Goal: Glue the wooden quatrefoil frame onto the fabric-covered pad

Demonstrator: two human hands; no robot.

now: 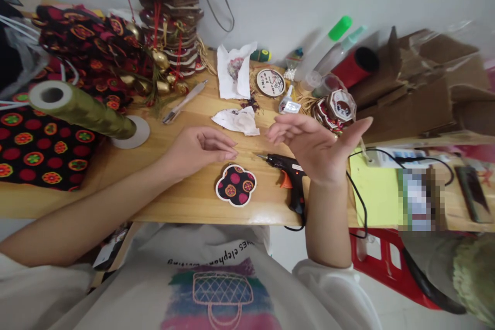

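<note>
Watching remotely, I see the right hand (315, 147) spread, empty; whether the left hand (203, 150) pinches anything, I cannot tell. Just beside the latter, the flower-shaped piece (236, 185) lies on the tabletop (185, 202); a low right-hand sweep could knock the glue gun (295, 185) into it.

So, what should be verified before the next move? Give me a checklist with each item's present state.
1. Right hand free: ok, palm open with nothing visible in it.
2. Left hand free: cannot tell; its fingers are curled and no held thing shows clearly.
3. Four-lobed plaque lying patterned fabric side up: ok.
4. Hot glue gun on a stand: not ok; it lies on the wooden tabletop with no stand visible.
5. Nozzle apart from the crumpled white paper: ok.
6. Nozzle hot: cannot tell.
</note>
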